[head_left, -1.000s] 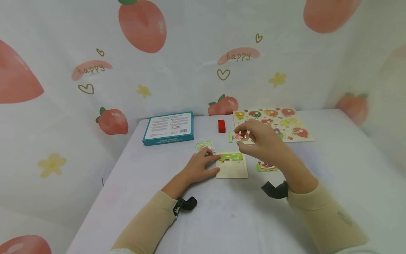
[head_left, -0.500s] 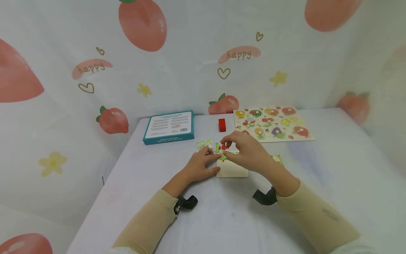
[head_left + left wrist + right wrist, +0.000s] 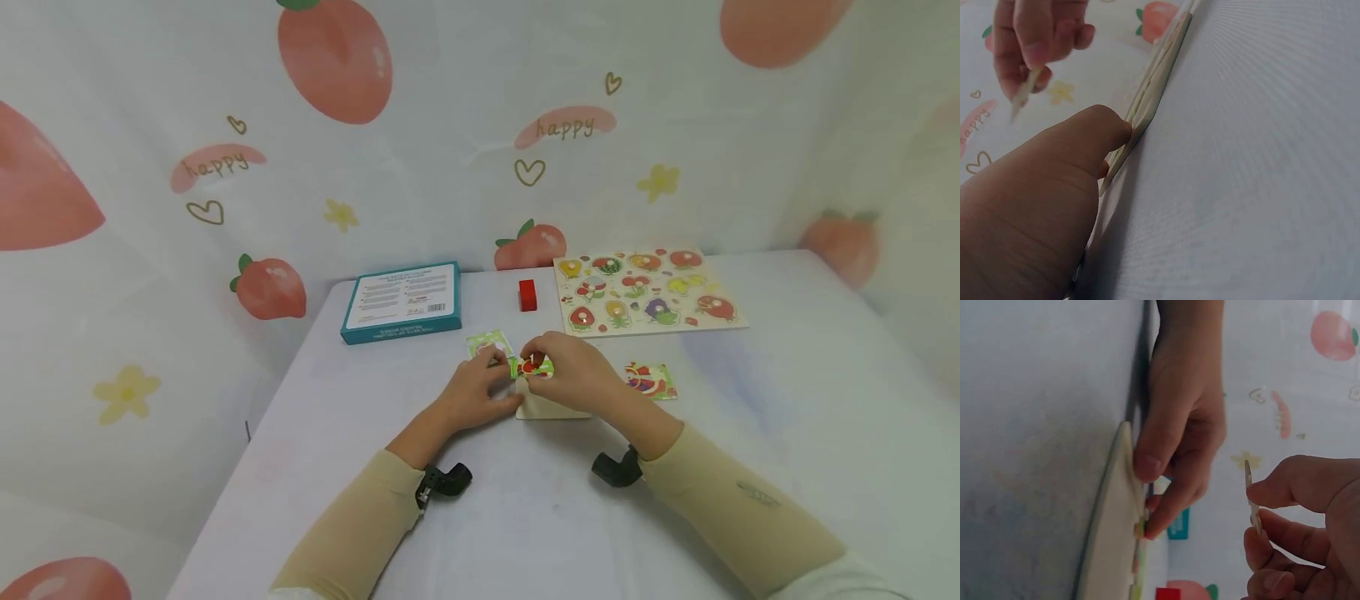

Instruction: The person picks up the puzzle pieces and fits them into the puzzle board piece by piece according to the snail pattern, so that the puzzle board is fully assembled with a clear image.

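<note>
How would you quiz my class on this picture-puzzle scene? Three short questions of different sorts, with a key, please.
1. Which hand pinches the thin piece?
A) The left
B) The right
C) Neither
2. True or false: in the head view, the red block is to the right of the teal box.
3. Fill in: the wooden board behind the hands shows pictures of ____.

Key:
1. B; the right hand has it between its fingers.
2. True.
3. Fruit.
</note>
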`<state>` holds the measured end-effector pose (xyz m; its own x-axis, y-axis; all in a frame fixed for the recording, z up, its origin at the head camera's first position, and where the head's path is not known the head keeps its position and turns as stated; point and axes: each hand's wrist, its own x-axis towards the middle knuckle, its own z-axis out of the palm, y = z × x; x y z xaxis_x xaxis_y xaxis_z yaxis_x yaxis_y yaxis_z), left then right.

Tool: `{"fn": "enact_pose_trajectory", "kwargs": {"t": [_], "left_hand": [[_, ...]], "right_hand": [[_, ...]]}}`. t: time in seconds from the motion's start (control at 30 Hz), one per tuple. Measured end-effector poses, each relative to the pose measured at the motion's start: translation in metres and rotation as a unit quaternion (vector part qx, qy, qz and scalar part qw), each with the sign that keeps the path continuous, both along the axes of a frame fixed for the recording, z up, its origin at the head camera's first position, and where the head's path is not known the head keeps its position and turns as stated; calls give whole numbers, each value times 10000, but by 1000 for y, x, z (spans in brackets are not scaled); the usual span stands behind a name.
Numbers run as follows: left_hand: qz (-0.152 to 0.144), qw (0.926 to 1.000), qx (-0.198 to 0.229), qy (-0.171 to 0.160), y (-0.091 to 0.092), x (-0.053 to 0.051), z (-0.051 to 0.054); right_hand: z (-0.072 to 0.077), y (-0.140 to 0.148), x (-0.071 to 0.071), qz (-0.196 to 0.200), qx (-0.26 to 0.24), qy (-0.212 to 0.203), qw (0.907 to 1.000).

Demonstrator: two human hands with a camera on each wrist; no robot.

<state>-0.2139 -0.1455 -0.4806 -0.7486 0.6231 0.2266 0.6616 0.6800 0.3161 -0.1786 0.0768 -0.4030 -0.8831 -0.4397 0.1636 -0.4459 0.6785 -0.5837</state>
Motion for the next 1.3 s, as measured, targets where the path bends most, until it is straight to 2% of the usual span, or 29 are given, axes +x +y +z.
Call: {"fn": "enact_pose_trajectory", "kwargs": {"t": [0.17, 0.37, 0.53, 0.73, 0.93, 1.07, 1.2, 1.3], "left_hand": [[-101, 9999, 16, 63, 6, 0, 2], [-94, 9999, -130, -20, 9, 0, 5], [-98, 9998, -157, 26, 9, -3, 6], [-118, 9999, -120, 33, 8, -6, 6], [-148, 9998, -16, 156, 7, -7, 5], [-81, 9999, -17, 59, 7, -6, 4], [44, 9999, -59, -110, 5, -2, 4], [75, 9999, -71, -90, 2, 0, 4]], "right_hand": [[-12, 4, -8, -119, 191, -393, 9990], [-28, 9, -19, -151, 481, -721, 9961], [-35, 12, -24, -170, 701, -1048, 9919], [-34, 13, -26, -173, 772, -1022, 9916], [-34, 11, -25, 43, 1114, -631, 9918], [-34, 11, -25, 251, 1300, -440, 9902], [-33, 10, -22, 554, 1492, -532, 9858], [-28, 9, -21, 737, 1607, -637, 9822]]}}
